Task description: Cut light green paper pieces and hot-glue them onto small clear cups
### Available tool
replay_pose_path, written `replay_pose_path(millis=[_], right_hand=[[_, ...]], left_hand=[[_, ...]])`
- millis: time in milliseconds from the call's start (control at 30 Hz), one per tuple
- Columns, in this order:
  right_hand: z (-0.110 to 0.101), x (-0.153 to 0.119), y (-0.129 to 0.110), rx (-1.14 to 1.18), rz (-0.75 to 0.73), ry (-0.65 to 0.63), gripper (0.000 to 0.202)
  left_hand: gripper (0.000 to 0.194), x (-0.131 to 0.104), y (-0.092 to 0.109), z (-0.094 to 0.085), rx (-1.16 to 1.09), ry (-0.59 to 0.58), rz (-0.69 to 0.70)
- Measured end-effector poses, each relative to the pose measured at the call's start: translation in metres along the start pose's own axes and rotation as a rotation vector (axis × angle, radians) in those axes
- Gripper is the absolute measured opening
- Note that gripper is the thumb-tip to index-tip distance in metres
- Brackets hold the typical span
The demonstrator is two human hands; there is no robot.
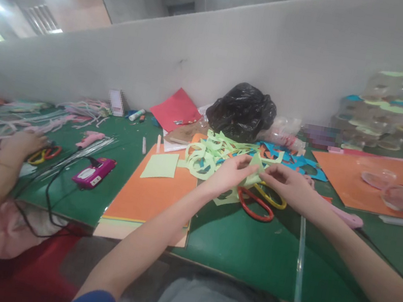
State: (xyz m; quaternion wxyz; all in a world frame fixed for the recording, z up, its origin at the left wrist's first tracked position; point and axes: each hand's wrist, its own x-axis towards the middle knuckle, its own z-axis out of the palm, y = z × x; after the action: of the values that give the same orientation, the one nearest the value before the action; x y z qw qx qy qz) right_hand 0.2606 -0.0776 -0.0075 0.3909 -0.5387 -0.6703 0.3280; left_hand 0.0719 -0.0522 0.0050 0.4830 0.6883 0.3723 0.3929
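Observation:
Between my two hands is a small piece of light green paper (pixel 253 172), raised above the table and looking bent or folded. My left hand (pixel 234 171) pinches its left side. Fingers of my right hand (pixel 282 179) are closed on its right side. Just below lies a pair of scissors (pixel 255 212) with one red and one yellow handle loop; the blades are hidden. Light green paper scraps (pixel 204 154) with round cut-outs pile up behind my left hand. A light green paper sheet (pixel 160 166) rests on the orange paper stack (pixel 151 196) to the left.
A black plastic bag (pixel 243 110) and blue scraps (pixel 309 165) lie behind. At right are a pink glue gun (pixel 347 216), an orange sheet (pixel 347 180) and stacked plastic pieces (pixel 394 108). A co-worker's arm (pixel 9 165) is at left, near a purple box (pixel 93 173) with a cord.

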Motion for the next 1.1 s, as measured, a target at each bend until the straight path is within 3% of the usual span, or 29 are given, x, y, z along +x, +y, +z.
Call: replay_pose_path(millis=[267,433,600,767,1100], right_hand=[[0.002,-0.001,-0.004,-0.020,-0.049,-0.015,0.056],[0.005,0.000,0.001,-0.005,-0.046,0.029,0.057],[0.006,0.001,0.005,0.079,-0.146,0.123,0.049],[0.003,0.000,0.005,0.029,-0.197,0.133,0.035],[0.003,-0.001,0.000,0.028,-0.164,0.116,0.036]], left_hand=[[0.012,0.000,-0.003,0.005,0.072,0.011,0.064],[0.015,-0.003,-0.003,0.007,0.189,0.060,0.059],[0.018,-0.008,0.003,0.011,0.282,0.045,0.089],[0.019,-0.014,0.013,0.014,0.376,0.032,0.121],[0.022,-0.016,0.012,0.014,0.440,0.014,0.132]])
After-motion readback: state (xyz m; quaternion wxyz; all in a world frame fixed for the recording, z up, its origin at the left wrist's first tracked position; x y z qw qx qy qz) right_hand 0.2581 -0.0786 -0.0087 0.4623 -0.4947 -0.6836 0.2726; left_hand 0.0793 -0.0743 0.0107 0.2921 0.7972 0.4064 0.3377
